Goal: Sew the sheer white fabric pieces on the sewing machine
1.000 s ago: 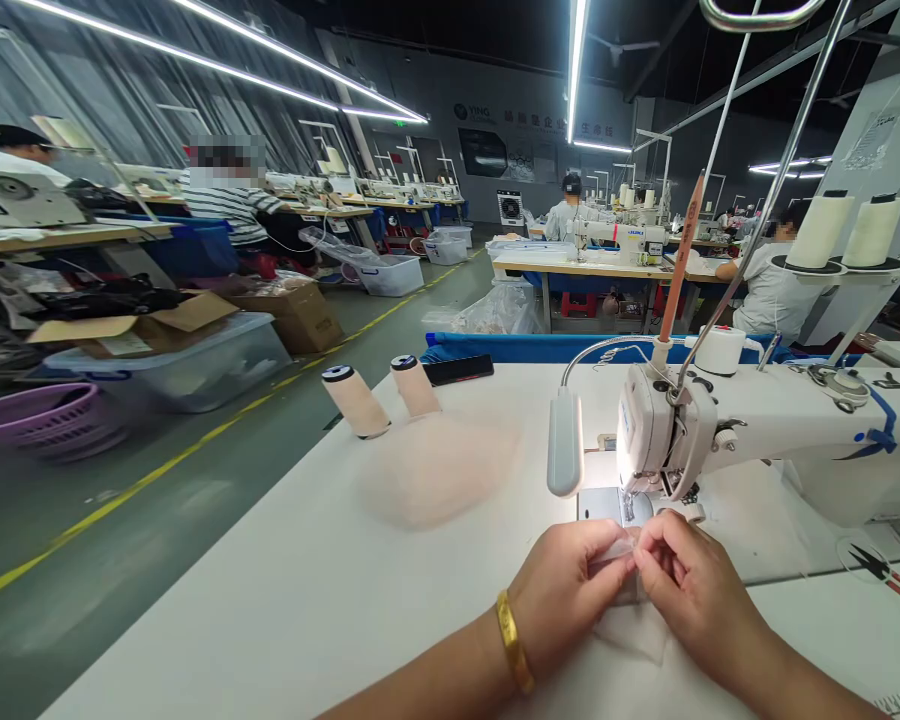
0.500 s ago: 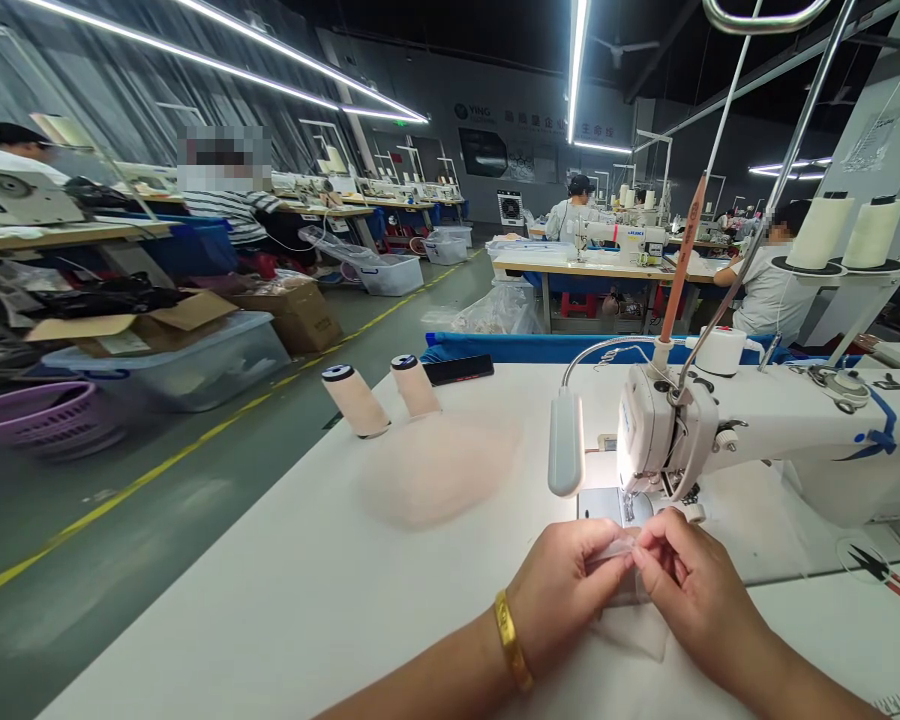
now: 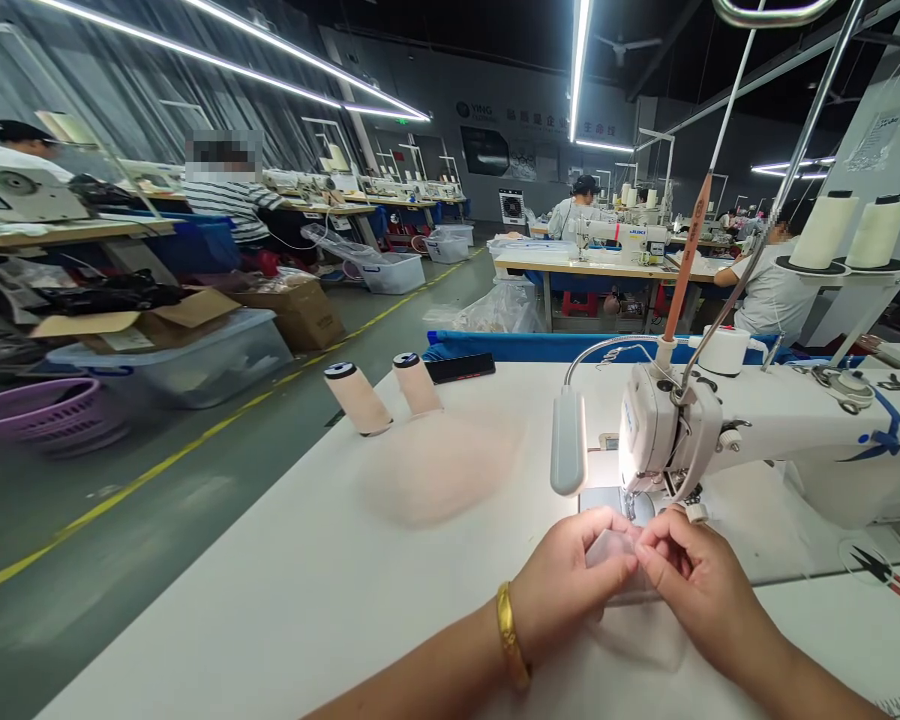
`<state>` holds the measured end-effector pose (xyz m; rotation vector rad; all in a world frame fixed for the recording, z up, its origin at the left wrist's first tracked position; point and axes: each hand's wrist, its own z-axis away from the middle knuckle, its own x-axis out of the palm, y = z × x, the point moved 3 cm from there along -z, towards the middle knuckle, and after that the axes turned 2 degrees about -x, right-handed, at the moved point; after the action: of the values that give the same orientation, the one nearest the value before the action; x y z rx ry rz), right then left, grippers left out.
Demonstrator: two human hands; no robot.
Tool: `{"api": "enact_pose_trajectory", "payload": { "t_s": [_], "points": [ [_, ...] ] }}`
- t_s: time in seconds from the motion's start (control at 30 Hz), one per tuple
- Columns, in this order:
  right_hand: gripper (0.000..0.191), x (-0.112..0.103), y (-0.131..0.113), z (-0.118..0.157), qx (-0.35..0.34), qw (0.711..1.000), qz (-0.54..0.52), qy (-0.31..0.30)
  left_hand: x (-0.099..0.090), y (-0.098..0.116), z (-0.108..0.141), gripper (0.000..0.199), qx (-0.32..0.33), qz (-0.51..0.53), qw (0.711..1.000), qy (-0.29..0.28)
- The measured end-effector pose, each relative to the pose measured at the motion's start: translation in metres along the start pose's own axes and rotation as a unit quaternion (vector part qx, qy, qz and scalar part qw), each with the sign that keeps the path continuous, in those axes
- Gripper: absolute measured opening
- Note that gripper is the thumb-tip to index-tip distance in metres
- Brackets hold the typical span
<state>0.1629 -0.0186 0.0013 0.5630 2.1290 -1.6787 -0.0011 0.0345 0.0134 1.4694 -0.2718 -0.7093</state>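
Note:
My left hand, with a gold bracelet at its wrist, pinches a piece of sheer pale fabric. My right hand grips the same fabric, its fingertips close against the left ones. Both hands are just in front of the needle area of a white sewing machine, and the fabric hangs below them over the white table. A lit lamp stands left of the machine head. Farther left, a heap of sheer peach fabric lies on the table.
Two peach thread cones and a dark phone-like object are at the table's back left. Red-handled snips lie at the right. Cream cones stand at the back right. Several people sit at other machines beyond.
The fabric between my fingers has spread a little and shows more beside my left thumb. Both hands keep nearly the same place. The view has shifted very slightly.

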Motion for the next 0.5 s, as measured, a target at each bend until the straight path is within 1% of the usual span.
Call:
{"api": "enact_pose_trajectory", "payload": {
  "t_s": [0.13,0.23,0.3,0.37,0.43,0.47,0.5],
  "points": [
    [0.026,-0.001,0.001,-0.001,0.027,1.000,-0.002,-0.002,-0.001,-0.002,-0.002,0.028,0.005,-0.030,0.999,0.017],
    [0.023,0.003,0.007,-0.002,0.041,0.999,0.032,-0.002,0.000,-0.006,-0.006,0.032,0.032,-0.120,0.991,0.043],
    [0.020,0.006,0.012,-0.004,0.041,0.996,0.083,0.004,0.003,-0.009,-0.008,0.032,0.053,-0.215,0.972,0.074],
    [0.018,0.010,0.016,-0.007,0.023,0.989,0.143,0.009,0.007,-0.012,-0.008,0.029,0.065,-0.305,0.945,0.098],
    [0.017,0.013,0.019,-0.009,-0.006,0.983,0.185,0.015,0.010,-0.013,-0.007,0.017,0.085,-0.362,0.920,0.126],
    [0.016,0.014,0.020,-0.010,-0.019,0.980,0.197,0.021,0.010,-0.012,-0.005,0.010,0.108,-0.380,0.907,0.149],
    [0.014,0.014,0.021,-0.010,-0.031,0.978,0.204,0.030,0.010,-0.011,-0.003,0.011,0.139,-0.396,0.890,0.178]
  ]
}}
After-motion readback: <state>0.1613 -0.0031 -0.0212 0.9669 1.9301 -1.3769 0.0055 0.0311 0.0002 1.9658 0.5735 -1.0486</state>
